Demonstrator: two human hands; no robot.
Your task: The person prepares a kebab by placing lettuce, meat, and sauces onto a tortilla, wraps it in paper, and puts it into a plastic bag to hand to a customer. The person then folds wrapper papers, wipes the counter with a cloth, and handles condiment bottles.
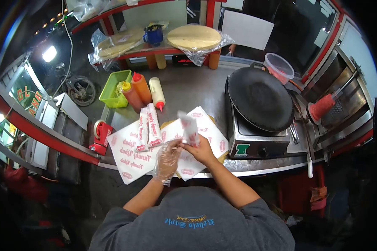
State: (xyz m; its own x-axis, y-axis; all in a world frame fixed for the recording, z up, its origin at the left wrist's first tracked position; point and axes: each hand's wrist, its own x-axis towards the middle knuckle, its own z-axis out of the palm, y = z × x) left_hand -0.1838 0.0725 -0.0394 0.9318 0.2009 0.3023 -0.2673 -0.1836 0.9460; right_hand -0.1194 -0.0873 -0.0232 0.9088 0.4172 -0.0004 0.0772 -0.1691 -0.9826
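Observation:
My left hand (168,160), in a clear plastic glove, and my bare right hand (201,149) meet over a printed paper sheet (215,140). Between them a small piece of printed paper (190,127), blurred, stands up from the fingers of my right hand. The gloved fingertips come close to it, and what they grip, if anything, is too small to tell. Two wrapped rolls (153,125) lie side by side on another stack of printed sheets (127,152) to the left.
A round black griddle (260,99) on a stove stands at the right. Sauce bottles (141,88) and a green basket (115,88) are behind the rolls. At the left edge sits a red tape dispenser (99,138). Wooden boards (194,37) rest on the shelf above.

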